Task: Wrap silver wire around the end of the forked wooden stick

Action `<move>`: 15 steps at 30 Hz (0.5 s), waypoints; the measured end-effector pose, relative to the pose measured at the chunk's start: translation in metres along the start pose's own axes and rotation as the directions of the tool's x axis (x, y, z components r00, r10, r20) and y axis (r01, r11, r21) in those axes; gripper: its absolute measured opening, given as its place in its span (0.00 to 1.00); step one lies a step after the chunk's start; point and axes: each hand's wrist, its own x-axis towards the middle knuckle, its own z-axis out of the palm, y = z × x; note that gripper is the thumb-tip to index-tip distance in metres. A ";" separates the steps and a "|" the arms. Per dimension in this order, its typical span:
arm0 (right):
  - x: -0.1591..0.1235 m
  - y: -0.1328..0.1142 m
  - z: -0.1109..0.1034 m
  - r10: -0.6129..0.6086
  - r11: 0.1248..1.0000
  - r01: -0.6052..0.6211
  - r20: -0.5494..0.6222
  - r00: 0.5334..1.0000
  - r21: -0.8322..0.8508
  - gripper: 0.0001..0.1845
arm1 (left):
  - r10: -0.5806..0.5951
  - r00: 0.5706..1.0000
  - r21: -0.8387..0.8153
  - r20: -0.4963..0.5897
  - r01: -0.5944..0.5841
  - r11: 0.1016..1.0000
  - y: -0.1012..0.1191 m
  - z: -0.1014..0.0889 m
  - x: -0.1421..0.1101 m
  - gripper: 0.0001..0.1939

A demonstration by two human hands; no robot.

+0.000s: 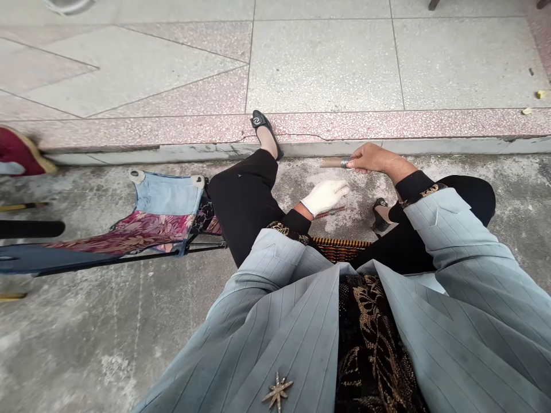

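I sit low with my legs apart over a concrete floor. My right hand (pixel 373 160) is bare and closed round the metal-banded end of a short brown wooden handle (pixel 332 163), which sticks out to the left near the step. My left hand (pixel 326 196) wears a white glove and reaches down to the floor, fingers together, over a thin reddish-brown stick (pixel 330 213). Whether the gloved fingers grip the stick is hidden. A woven basket rim (pixel 342 248) shows between my knees.
A folding stool with patchwork fabric seat (pixel 160 221) stands at my left. A terrazzo step (pixel 172 129) runs across ahead; my left shoe (pixel 263 127) rests on it. Dark and yellow-handled tools (pixel 26 228) lie at the far left, beside a red cloth item (pixel 17 152).
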 end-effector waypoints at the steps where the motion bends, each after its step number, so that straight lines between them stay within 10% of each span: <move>1: 0.000 -0.002 -0.001 0.015 0.999 -0.015 0.001 1.000 -0.044 0.11 | -0.007 1.000 0.024 0.011 0.007 1.000 0.001 0.001 0.000 0.20; 11: 0.005 -0.006 0.014 0.141 0.790 -0.028 0.137 0.980 -0.613 0.18 | -0.016 0.997 0.241 0.079 -0.004 0.971 0.005 0.004 0.001 0.20; 15: 0.007 0.006 0.012 0.252 0.847 0.045 0.476 0.843 -0.530 0.22 | 0.104 0.990 0.109 0.098 -0.115 0.987 -0.004 -0.004 -0.002 0.19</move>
